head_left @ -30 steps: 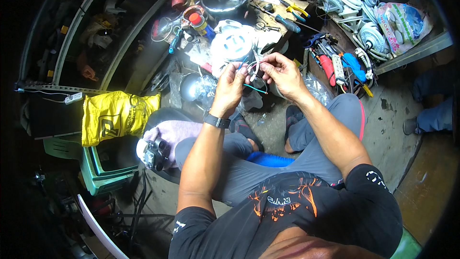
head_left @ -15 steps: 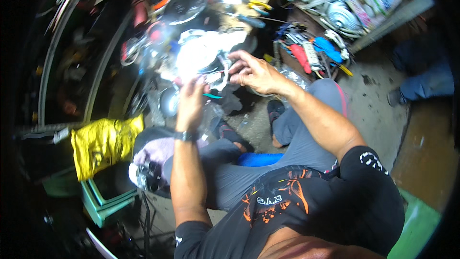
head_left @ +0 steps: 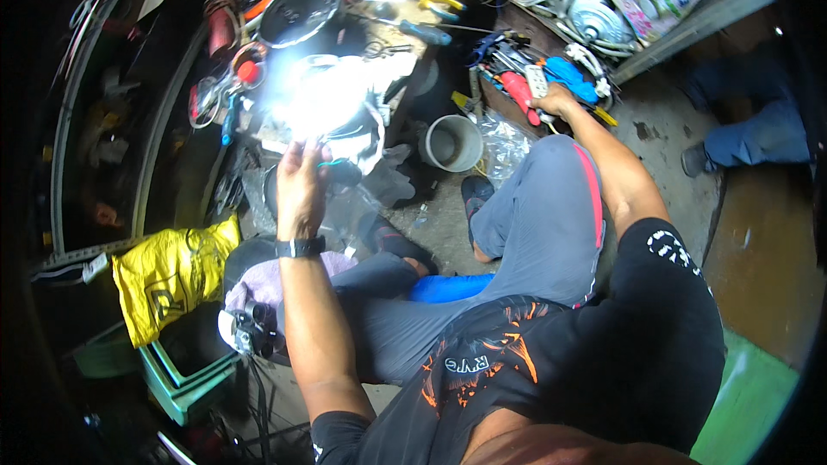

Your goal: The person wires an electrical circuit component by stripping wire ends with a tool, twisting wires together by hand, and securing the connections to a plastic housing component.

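Right hand [head_left: 558, 103] had moved from the white unit [head_left: 319, 96] to the tool pile [head_left: 510, 60]; the left hand [head_left: 299, 185] had remained at the unit. Reference point: grey bucket [head_left: 466, 153]. The white unit lay left of and beyond the bucket, washed out by glare. Left-hand fingers were drawn narrow at its near edge, beside a teal wire [head_left: 335, 163]; whether they gripped it could not be told. Right-hand fingers were curled by the white socket strip [head_left: 536, 80] and red handle [head_left: 515, 89], right of and beyond the bucket; a grip could not be confirmed. Yellow-handled pliers [head_left: 441, 2] lay well beyond the bucket; the yellow bag [head_left: 177, 280], left and nearer. Step in hand, as judged: tool selection during wire work. The next move appeared to require one secure right-hand grasp, with the unit kept steady.
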{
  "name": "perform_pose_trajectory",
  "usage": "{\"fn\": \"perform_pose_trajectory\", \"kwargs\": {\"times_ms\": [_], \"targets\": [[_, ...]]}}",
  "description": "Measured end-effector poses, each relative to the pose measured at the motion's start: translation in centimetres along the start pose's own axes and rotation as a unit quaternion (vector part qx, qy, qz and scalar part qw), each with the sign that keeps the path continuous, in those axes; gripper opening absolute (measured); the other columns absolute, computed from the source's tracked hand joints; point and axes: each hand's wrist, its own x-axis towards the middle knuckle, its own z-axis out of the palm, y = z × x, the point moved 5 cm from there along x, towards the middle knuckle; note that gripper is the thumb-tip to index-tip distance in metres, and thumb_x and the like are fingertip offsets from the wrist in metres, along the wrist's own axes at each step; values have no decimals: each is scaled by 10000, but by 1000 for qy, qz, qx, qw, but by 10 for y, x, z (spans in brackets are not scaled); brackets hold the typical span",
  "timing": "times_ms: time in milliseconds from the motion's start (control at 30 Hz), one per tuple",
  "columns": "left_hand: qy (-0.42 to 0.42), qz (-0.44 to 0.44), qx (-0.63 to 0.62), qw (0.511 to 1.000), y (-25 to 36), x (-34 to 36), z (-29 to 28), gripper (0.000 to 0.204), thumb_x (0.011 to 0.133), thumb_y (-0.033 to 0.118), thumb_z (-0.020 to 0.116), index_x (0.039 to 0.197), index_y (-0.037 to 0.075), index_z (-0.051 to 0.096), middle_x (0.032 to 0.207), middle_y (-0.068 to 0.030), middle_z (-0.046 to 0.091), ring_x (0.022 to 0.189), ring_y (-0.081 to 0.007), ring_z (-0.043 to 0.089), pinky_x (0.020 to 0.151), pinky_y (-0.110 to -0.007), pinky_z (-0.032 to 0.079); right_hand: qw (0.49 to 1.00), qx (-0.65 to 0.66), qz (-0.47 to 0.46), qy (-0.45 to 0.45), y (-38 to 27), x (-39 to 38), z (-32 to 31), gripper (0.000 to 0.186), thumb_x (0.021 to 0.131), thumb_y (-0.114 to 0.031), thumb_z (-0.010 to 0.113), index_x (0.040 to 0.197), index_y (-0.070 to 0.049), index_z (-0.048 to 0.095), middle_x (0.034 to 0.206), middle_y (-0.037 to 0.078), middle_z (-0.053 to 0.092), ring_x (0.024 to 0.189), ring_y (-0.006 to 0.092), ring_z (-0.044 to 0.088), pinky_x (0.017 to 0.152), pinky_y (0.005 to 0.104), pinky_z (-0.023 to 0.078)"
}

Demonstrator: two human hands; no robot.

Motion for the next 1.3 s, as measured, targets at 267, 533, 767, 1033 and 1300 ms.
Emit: {"fn": "perform_pose_trajectory", "kwargs": {"times_ms": [267,533,767,1033,1300], "targets": [[-11,32,10,999,5,14,4,201,1006,253,621,1141,106,601,874,34,626,739,-24,549,618,-172,408,897,417,-122,-87,-45,-41,-46,808,803,-170,819,1447,3,362,1239,152,613,953,226,664,831,343,544],[27,100,14,995,8,4,5,180,1016,206,602,1129,66,589,870,15,633,773,-47,589,633,-181,443,875,197,-436,-77,-241,-199,-84,978,726,-351,870,1482,-51,327,1254,233,625,1173,336,611,1015,415,463],[17,174,109,978,22,-16,16,148,1022,155,581,1102,32,600,879,5,623,759,-65,600,648,-224,494,882,131,-430,-140,-275,-214,-23,970,770,-386,810,1524,-71,287,1291,292,593,1229,408,577,1025,439,449],[16,176,232,956,28,-27,21,135,1024,131,561,1078,21,618,826,4,644,740,-61,589,648,-231,476,870,130,-455,-139,-290,-223,-4,938,781,-285,818,1535,-86,298,1313,240,599,1211,331,603,1022,408,454],[14,143,237,961,29,-29,19,140,1014,128,572,1070,13,627,809,8,641,740,-72,608,658,-247,488,873,140,-435,-172,-294,-226,-2,925,781,-285,812,1525,-88,298,1388,254,536,1283,369,541,1054,424,427]]}}
